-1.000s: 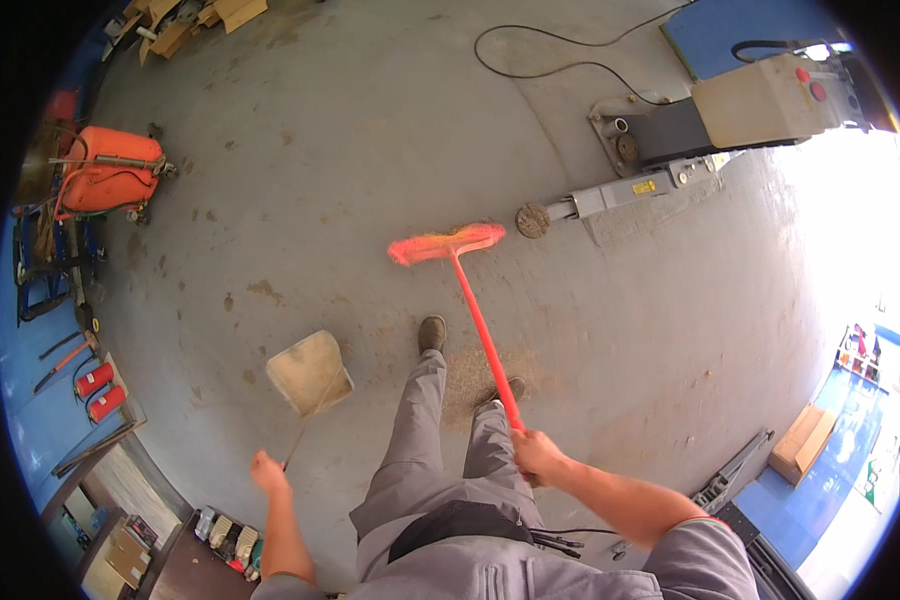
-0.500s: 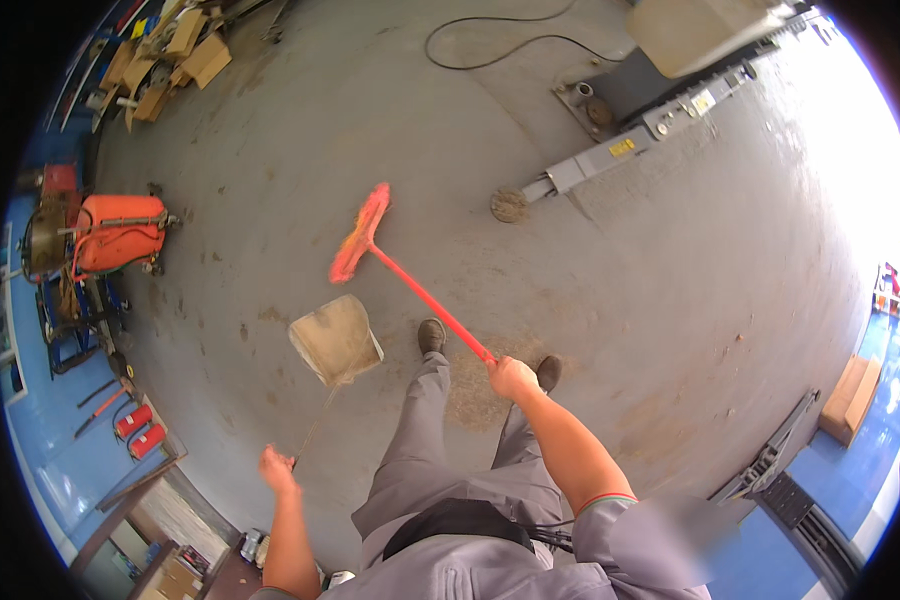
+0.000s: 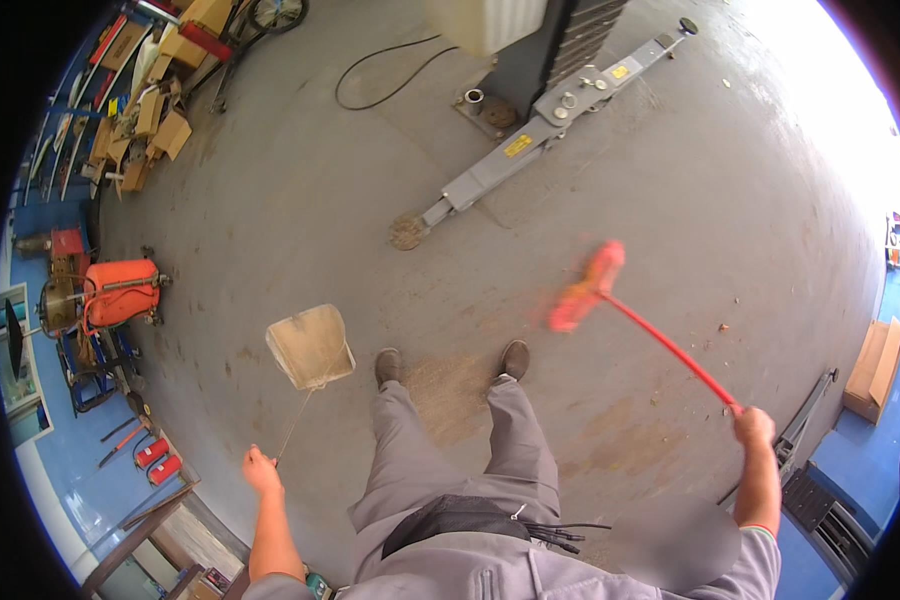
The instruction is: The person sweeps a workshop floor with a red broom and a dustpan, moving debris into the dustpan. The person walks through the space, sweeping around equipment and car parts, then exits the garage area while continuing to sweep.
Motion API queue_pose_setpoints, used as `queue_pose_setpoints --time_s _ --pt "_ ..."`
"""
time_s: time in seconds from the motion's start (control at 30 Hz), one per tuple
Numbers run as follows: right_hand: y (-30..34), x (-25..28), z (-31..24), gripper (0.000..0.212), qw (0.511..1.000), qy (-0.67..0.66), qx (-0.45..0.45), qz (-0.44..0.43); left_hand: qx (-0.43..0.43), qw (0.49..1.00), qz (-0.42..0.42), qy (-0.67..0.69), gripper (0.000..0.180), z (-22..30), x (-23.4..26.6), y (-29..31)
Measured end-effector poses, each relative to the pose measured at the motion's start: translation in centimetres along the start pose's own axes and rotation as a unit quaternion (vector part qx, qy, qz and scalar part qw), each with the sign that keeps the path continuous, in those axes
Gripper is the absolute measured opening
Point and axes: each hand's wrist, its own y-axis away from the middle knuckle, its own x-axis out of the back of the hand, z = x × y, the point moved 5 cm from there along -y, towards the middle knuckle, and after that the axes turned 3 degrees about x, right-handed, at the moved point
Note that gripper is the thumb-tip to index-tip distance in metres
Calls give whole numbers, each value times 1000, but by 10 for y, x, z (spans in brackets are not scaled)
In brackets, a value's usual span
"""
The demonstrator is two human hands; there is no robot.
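My right hand [image 3: 753, 427] is closed around the end of a red broom's handle. The broom [image 3: 667, 345] reaches out to the front right, its red head, with orange-yellow bristles, low over the floor and smeared by motion. On the left, my left hand [image 3: 261, 469] grips the thin handle of a long-handled dustpan [image 3: 311, 346]. The beige pan lies at the floor ahead of my left foot; whether it touches the floor I cannot tell. Between my feet and around them is a brownish patch of dirt [image 3: 445, 395] on the grey floor.
A grey lift arm [image 3: 515, 150] stretches low across the front, beside a post with a cable [image 3: 355, 75]. An orange tank [image 3: 120, 293] and red fire extinguishers [image 3: 152, 453] stand along the left wall. Cardboard boxes [image 3: 170, 132] pile up far left; another box [image 3: 873, 370] sits right.
The broom has swung from the front left far over to the right with my right hand. My left hand still holds the dustpan. The view has turned, and my feet stand farther apart.
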Motion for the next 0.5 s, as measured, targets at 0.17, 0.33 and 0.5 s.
queue_pose_setpoints --time_s 0.17,0.33,0.5 --pt "-34 63 146 56 995 -4 -76 65 -66 991 13 -120 34 41 -62 68" --pt "-46 86 148 63 994 -106 -8 33 -140 954 -20 -266 34 65 -138 121" --pt "-110 94 -21 57 973 -155 168 -39 -181 937 -55 -292 34 108 -221 202"
